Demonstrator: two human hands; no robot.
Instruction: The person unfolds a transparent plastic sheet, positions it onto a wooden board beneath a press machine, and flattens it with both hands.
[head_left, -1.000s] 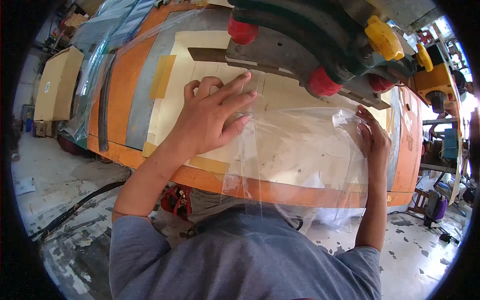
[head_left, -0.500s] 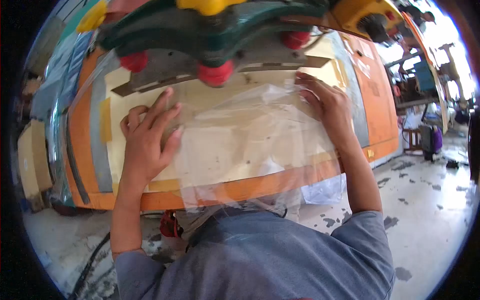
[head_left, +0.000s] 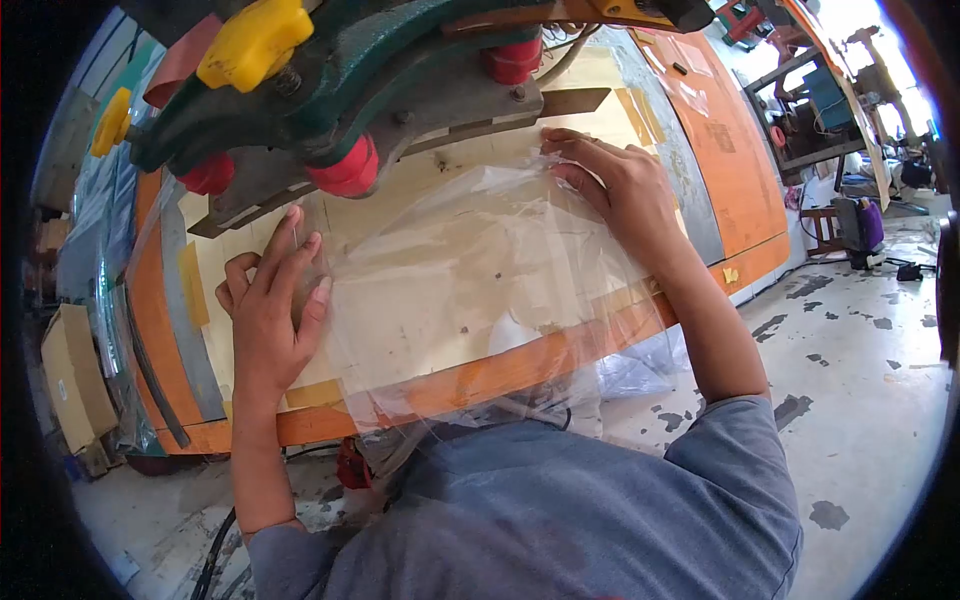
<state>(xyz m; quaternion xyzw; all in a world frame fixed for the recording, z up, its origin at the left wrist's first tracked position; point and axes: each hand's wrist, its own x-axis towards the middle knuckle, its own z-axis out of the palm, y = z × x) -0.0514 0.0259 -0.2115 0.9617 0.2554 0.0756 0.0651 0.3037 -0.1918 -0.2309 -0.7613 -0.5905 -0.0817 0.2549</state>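
Observation:
A clear plastic bag (head_left: 450, 260) lies loosely over the pale board, and its near end hangs past the board's front edge towards my lap. My left hand (head_left: 275, 315) rests at the bag's left edge, fingers stretched out and apart. At the far right corner of the bag, my right hand (head_left: 625, 190) has its thumb and fingers closed on the film. Just beyond both hands is the metal bar (head_left: 455, 130) of a dark green press head (head_left: 390, 85) with red knobs (head_left: 345, 168).
Yellow knobs (head_left: 255, 45) top the press. An orange table (head_left: 740, 190) with grey strips surrounds the pale board (head_left: 400, 330). A cardboard box (head_left: 75, 375) stands at the left. More clear film (head_left: 645, 365) hangs below the front edge, above a patchy floor (head_left: 830, 400).
The view has turned, so the press head appears further left and tilted. Both hands stay at the bag's edges, with little visible change in their grip.

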